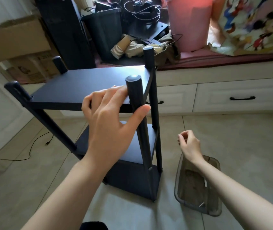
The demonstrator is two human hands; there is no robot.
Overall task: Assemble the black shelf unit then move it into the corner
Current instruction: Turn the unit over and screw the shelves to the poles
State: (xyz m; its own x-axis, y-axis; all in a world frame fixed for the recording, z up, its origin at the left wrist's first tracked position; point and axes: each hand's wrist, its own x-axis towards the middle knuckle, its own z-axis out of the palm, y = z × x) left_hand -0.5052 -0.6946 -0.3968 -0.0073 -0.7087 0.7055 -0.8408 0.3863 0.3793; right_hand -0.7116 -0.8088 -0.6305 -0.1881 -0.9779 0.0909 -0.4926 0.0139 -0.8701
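Note:
The black shelf unit (pixel 76 90) stands upright on the tiled floor, with a top board, a middle board and a bottom board between four round black posts. My left hand (pixel 110 120) is at the near right post (pixel 135 92); its fingers lie over the front edge of the top board and the thumb reaches round the post. My right hand (pixel 188 145) hovers to the right of the shelf, above a clear plastic box, its fingers loosely curled with fingertips together. Whether something small sits between them cannot be made out.
A clear plastic box (pixel 215 208) with small hardware sits on the floor at the right. A white drawer bench (pixel 232 100) runs behind the shelf, piled with a black bin (pixel 104 30), paper cups, cables and a pink tub. Cardboard boxes (pixel 16 40) stand at the left. A black cable (pixel 32 145) crosses the floor.

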